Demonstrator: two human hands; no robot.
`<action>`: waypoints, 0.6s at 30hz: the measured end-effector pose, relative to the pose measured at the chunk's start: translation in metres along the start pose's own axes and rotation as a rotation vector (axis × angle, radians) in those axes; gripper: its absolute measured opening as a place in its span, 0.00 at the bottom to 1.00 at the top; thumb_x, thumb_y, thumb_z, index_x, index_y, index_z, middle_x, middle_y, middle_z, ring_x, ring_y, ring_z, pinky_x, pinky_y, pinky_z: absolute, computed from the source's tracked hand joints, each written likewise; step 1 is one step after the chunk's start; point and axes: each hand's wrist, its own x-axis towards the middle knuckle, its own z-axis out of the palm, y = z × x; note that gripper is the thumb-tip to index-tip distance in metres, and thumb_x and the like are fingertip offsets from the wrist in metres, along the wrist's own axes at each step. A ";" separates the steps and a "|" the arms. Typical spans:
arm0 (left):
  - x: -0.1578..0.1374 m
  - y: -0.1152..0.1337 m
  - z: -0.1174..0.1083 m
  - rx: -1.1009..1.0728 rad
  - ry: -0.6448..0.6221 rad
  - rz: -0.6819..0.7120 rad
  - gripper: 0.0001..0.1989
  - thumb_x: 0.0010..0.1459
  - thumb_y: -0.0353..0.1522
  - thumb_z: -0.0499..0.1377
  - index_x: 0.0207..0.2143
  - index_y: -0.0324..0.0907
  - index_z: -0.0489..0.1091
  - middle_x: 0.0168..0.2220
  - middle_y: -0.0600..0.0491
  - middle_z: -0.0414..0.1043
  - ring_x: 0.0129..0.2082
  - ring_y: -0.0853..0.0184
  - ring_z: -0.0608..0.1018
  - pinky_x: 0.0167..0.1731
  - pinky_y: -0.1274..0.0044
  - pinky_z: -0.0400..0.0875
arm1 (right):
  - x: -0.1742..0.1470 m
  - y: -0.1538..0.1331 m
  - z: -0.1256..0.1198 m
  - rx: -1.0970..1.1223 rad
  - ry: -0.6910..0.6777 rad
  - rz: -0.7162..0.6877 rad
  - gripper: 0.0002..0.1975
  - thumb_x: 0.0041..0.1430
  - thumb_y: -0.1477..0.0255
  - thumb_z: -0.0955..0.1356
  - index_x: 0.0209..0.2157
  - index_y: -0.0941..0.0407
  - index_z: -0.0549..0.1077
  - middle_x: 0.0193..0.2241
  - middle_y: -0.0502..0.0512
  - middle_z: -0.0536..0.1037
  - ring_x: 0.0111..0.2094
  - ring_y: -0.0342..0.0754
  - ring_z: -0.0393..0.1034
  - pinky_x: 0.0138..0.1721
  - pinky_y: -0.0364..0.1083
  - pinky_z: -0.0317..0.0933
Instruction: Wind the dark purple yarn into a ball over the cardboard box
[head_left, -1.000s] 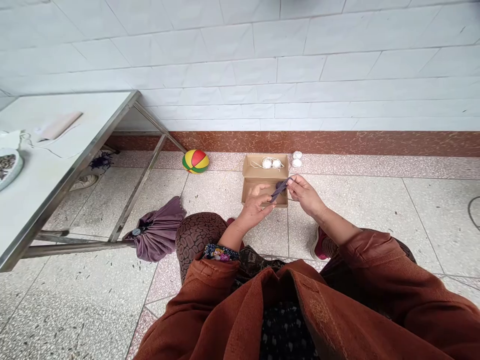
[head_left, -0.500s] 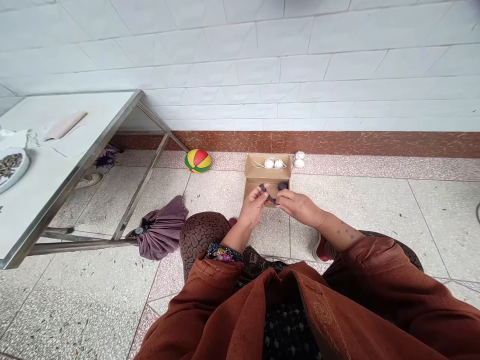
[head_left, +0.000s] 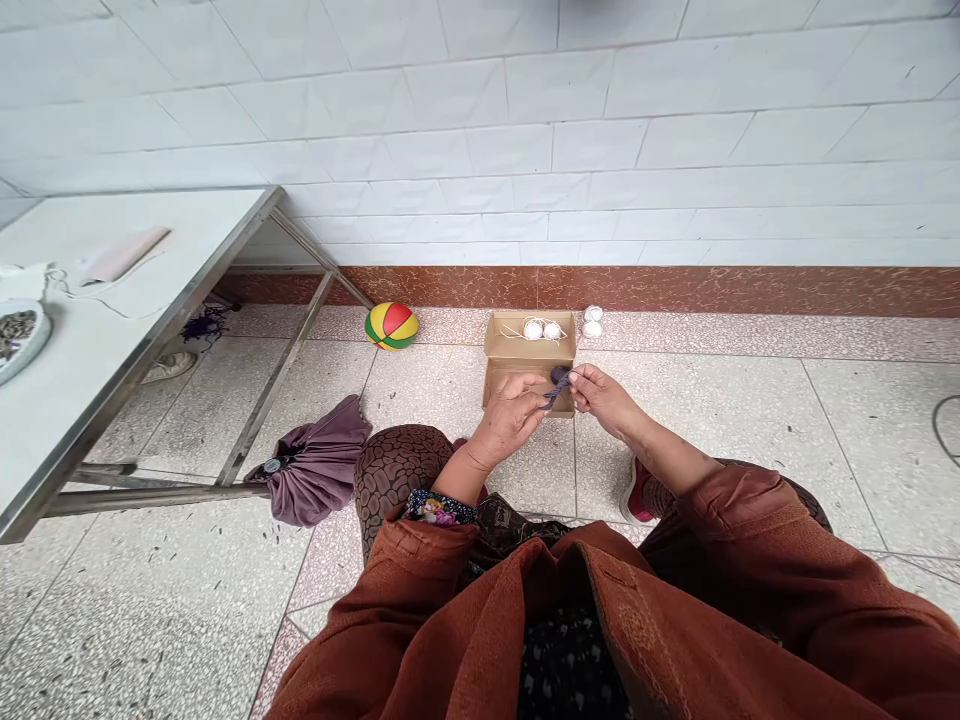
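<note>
A short length of dark blue-purple yarn (head_left: 555,392) is stretched between my two hands, above an open cardboard box (head_left: 496,372). My left hand (head_left: 511,412) is closed on its lower left end, palm down. The upper right end is pinched by the thumb and fingers of my right hand (head_left: 601,392). Just behind the strand, a dark ball of yarn (head_left: 559,373) lies in the box. White yarn balls (head_left: 533,329) with loose ends rest on the box's raised lid. More white balls (head_left: 592,328) sit on the floor to the right of the lid.
A striped ball (head_left: 391,326) lies by the wall, near the leg of a metal-framed table (head_left: 217,215). The table bears a bowl (head_left: 30,345) and a folded cloth (head_left: 124,258). A folded purple umbrella (head_left: 319,465) is on the floor to my left.
My left hand has turned palm down and shifted right and lower along the yarn. My right hand has moved up and right, so the strand now slants up to the right.
</note>
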 end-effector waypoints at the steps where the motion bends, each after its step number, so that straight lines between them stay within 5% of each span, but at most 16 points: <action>1: 0.001 0.004 0.000 -0.080 0.022 -0.018 0.02 0.60 0.34 0.63 0.35 0.45 0.76 0.50 0.46 0.73 0.52 0.58 0.73 0.56 0.63 0.66 | -0.002 0.000 0.002 0.035 -0.027 0.035 0.27 0.49 0.46 0.74 0.32 0.53 0.64 0.23 0.42 0.65 0.20 0.37 0.53 0.23 0.40 0.48; 7: 0.008 0.010 0.018 -0.656 0.275 -0.309 0.16 0.59 0.46 0.64 0.36 0.43 0.71 0.40 0.48 0.78 0.43 0.63 0.78 0.50 0.68 0.69 | -0.010 0.002 0.012 0.052 -0.144 0.139 0.26 0.48 0.50 0.75 0.32 0.54 0.64 0.24 0.42 0.67 0.20 0.37 0.55 0.22 0.39 0.48; 13: 0.011 -0.004 0.039 -0.872 0.420 -0.516 0.19 0.54 0.45 0.67 0.35 0.44 0.64 0.29 0.58 0.74 0.30 0.70 0.77 0.38 0.75 0.70 | -0.009 0.012 0.013 -0.227 -0.202 0.055 0.20 0.58 0.52 0.70 0.33 0.53 0.65 0.18 0.41 0.65 0.19 0.41 0.57 0.23 0.42 0.53; 18: 0.009 -0.008 0.039 -0.794 0.400 -0.626 0.19 0.47 0.38 0.71 0.33 0.42 0.65 0.25 0.60 0.70 0.24 0.73 0.73 0.29 0.78 0.64 | -0.007 0.012 0.008 -0.658 -0.125 -0.327 0.09 0.65 0.64 0.67 0.33 0.53 0.71 0.28 0.52 0.73 0.32 0.49 0.69 0.36 0.48 0.65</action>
